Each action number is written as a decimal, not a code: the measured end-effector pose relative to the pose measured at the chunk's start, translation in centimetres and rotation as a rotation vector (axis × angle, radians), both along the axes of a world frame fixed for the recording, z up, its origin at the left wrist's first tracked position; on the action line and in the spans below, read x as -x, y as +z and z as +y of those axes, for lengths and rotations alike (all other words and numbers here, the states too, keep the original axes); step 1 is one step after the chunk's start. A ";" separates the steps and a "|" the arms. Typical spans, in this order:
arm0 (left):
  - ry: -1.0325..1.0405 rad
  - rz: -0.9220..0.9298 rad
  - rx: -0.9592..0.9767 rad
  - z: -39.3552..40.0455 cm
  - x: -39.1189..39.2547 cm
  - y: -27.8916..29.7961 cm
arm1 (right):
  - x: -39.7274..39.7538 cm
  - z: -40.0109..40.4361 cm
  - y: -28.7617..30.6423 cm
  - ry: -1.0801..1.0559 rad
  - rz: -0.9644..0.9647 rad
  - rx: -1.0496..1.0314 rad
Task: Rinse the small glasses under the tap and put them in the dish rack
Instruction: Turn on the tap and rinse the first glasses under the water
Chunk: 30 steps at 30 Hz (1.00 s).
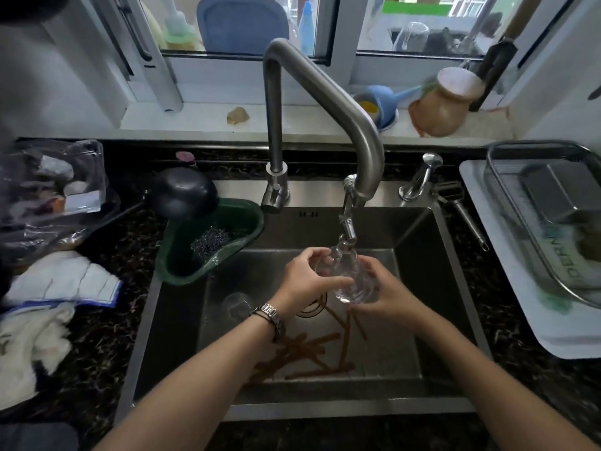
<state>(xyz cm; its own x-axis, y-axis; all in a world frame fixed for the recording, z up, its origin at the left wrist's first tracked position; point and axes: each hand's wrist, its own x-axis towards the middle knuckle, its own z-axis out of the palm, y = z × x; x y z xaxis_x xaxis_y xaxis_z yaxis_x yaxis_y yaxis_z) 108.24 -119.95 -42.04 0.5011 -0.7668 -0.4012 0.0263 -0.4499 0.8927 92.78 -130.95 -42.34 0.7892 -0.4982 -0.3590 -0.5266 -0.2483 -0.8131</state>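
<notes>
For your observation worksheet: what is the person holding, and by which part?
A small glass, gripped round its sides by the left hand and right hand.

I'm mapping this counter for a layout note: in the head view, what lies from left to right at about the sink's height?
White cloths → green corner strainer → spare glass lying in the sink → left hand → held glass → right hand → dish rack.
</notes>
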 end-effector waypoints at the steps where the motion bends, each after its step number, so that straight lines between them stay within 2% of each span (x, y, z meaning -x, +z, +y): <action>1: -0.009 0.017 0.018 0.0 -0.2 0.0 | -0.1 -0.4 0.3 0.027 0.007 -0.015; 5: -0.035 0.076 0.081 0.3 -0.5 0.0 | -0.5 -1.1 0.5 0.029 -0.017 0.054; 12: -0.145 0.184 0.059 0.5 -0.7 0.6 | -0.4 0.7 -0.4 -0.149 -0.137 0.269; 18: -0.002 0.014 -0.072 0.2 0.9 0.2 | -0.7 2.8 -0.9 -0.292 -0.149 0.372; 24: 0.023 -0.053 -0.066 -0.1 1.2 -0.2 | -1.1 3.1 -1.2 -0.293 0.001 0.449; 27: 0.005 -0.056 -0.039 0.0 0.8 -0.6 | -0.9 1.9 -1.4 -0.205 -0.018 0.385; 30: -0.036 -0.035 0.007 0.2 0.4 -0.5 | -0.5 0.3 -0.8 -0.097 -0.051 0.109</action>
<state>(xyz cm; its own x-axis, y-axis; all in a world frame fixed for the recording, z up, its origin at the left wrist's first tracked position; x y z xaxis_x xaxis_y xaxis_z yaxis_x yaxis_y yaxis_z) 107.86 -119.74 -42.51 0.4869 -0.7873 -0.3783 -0.0212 -0.4436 0.8960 93.32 -130.65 -43.19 0.7513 -0.6068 -0.2594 -0.5111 -0.2864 -0.8104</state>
